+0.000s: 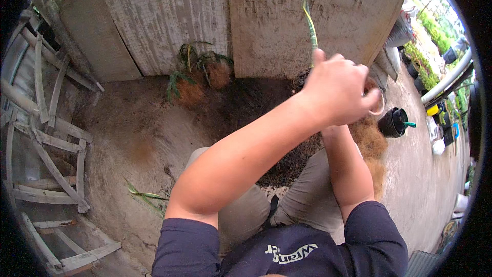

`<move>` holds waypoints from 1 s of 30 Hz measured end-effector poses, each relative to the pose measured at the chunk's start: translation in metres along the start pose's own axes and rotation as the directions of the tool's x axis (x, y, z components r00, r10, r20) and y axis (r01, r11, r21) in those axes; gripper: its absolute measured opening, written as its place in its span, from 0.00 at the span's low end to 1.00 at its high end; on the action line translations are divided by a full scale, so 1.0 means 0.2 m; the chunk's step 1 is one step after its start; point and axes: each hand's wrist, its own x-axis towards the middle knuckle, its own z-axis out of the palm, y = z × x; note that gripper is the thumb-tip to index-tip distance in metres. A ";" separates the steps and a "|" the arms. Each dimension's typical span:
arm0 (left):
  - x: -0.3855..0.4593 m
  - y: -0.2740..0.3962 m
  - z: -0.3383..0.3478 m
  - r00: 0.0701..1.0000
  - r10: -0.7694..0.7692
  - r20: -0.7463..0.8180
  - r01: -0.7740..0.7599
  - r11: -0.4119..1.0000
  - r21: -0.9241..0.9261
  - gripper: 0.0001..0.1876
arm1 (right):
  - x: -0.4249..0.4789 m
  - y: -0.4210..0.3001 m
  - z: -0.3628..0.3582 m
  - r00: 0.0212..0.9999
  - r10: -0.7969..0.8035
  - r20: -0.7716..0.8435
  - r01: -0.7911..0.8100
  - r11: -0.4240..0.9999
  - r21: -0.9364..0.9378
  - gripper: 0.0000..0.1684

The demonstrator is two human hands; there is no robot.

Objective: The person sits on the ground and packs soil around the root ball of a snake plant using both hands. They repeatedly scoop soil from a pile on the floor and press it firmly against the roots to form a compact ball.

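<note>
My left hand point(338, 84) is blurred, its fingers bent, crossing over my right wrist. Beside its thumb curves a pale strand point(381, 107); whether the fingers hold it is unclear. My right hand is hidden behind the left; only its wrist point(333, 131) shows. A variegated snake plant leaf point(310, 23) stands up beyond my left hand, with dark roots or soil point(300, 80) near its base. Brown coconut fibre point(369, 138) lies below and right of my hands. Dark loose potting mix point(292, 165) spreads on the ground between my knees.
Two fibre-wrapped root balls point(190, 93) with green plants sit by the upright boards point(177, 19). Stacked black nursery pots point(393, 122) stand right, with a green-handled item inside. Cut snake plant leaves point(148, 195) lie left, near wooden frames point(57, 173).
</note>
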 end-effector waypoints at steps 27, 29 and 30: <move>-0.31 -0.23 0.23 0.605 -0.787 -0.119 0.258 0.335 -0.906 0.20 | -0.07 0.03 -0.04 0.986 0.027 -0.167 -0.016 0.997 0.070 0.15; -0.31 -0.21 0.27 0.604 -0.796 -0.038 0.213 0.208 -0.955 0.21 | -0.04 0.08 -0.14 0.964 -0.151 -0.219 0.138 0.988 -0.073 0.13; -0.33 -0.22 0.28 0.593 -0.806 -0.008 0.191 0.150 -0.970 0.22 | -0.05 0.09 -0.12 0.944 -0.247 -0.217 0.207 0.959 -0.194 0.12</move>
